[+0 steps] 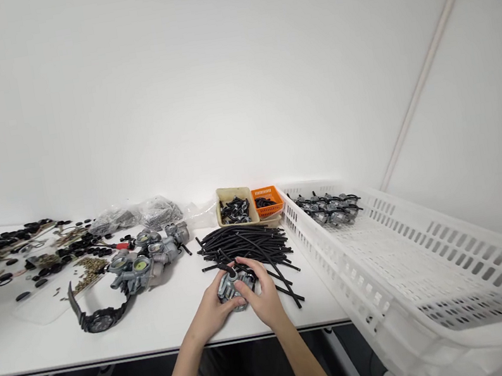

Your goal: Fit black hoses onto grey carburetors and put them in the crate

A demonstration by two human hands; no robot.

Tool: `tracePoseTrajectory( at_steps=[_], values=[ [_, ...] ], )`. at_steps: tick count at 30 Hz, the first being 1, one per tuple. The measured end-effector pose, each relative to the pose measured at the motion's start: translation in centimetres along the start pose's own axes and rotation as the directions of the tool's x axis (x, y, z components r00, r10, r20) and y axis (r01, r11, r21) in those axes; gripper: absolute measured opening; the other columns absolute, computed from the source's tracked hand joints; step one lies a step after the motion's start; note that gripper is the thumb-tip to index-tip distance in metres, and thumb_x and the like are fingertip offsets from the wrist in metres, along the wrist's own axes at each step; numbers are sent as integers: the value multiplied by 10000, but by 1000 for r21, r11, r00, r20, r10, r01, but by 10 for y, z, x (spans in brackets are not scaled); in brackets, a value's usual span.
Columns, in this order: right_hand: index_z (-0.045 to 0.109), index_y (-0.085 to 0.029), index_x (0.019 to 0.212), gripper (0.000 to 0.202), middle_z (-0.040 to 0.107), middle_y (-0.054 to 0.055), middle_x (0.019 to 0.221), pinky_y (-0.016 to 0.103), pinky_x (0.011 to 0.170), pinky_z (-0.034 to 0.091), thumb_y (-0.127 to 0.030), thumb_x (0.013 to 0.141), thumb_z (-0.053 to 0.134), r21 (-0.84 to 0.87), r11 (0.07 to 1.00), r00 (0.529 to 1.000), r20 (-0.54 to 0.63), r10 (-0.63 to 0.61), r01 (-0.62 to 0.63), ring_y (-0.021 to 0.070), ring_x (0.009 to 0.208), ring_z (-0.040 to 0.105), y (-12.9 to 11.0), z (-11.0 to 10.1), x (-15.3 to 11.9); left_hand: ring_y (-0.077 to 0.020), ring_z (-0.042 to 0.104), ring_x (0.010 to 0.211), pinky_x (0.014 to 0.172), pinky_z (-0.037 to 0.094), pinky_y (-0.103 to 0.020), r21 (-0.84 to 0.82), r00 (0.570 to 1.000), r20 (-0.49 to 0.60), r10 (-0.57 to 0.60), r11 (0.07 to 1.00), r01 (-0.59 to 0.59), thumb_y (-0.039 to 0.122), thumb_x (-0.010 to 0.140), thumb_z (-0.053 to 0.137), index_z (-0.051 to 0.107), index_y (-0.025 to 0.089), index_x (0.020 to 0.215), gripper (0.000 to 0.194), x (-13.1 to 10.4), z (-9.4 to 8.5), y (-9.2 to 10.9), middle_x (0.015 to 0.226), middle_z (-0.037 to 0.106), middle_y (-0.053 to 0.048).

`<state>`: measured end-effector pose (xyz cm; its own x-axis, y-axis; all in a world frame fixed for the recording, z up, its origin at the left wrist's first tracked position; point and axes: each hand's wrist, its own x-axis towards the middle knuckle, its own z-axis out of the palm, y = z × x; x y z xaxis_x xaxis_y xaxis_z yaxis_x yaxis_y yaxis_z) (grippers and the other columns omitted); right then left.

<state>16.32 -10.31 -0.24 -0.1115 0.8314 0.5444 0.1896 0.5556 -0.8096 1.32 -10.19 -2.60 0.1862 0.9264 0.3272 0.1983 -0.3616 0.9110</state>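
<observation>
Black watch (100,321) on the table (159,331), left of the left hand. Loose brass bits (88,273) behind the watch, farther left of the hand; grey metal castings (141,265) beyond the hand, to its left. Left hand (211,312) grips near side of metal part (229,290), which sits between both hands. Tan bin (238,220) beyond both hands, black tubes (241,243) just past fingers. Right hand (264,297) grips same part, thumb on top. Orange basket (269,211) beyond it; white crate (366,271) to its right, more castings inside.
</observation>
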Motion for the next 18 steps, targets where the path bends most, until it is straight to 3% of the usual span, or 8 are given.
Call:
tracePoseTrajectory(
  at_steps=[4,7,12,16,18],
  values=[
    [495,-236,1297,507,577,91,1284,414,1045,398,-253,807,625,43,999,999,47,10,-12,232,1195,531,12,-7,-4,-263,466,1259,1085,313,-411,-79,999,36,-8,997,10,280,725,697,396,211,1381,724,1,0,7,1375,506,-108],
    [551,-233,1231,405,615,81,1226,393,1007,436,-270,830,599,52,998,996,80,40,-45,225,1143,569,17,-6,-4,-266,470,1253,1081,316,-416,-117,999,31,-16,993,20,290,720,710,395,208,1382,738,1,1,7,1386,489,-118],
    [624,-217,1087,259,654,68,1121,364,966,452,-276,838,585,-12,999,997,62,44,-44,220,1071,595,17,-5,-3,-256,468,1224,1041,350,-386,-95,995,-93,-21,995,12,346,653,778,425,218,1352,794,-2,-1,2,1400,460,-119],
    [622,-212,1087,260,652,71,1115,351,948,458,-283,839,586,-24,998,996,65,53,-52,220,1062,596,15,-7,-4,-144,578,920,809,465,-278,-385,928,-363,-82,920,-69,356,754,691,478,287,1279,570,-2,-32,5,1397,480,-88],
    [624,-211,1082,259,653,71,1107,350,942,459,-287,837,590,-32,998,996,66,57,-55,221,1053,599,15,-7,-4,-54,543,711,662,455,-195,-561,895,-424,-140,816,-139,230,740,712,378,407,1344,713,1,-56,8,1409,474,-47]
  ],
)
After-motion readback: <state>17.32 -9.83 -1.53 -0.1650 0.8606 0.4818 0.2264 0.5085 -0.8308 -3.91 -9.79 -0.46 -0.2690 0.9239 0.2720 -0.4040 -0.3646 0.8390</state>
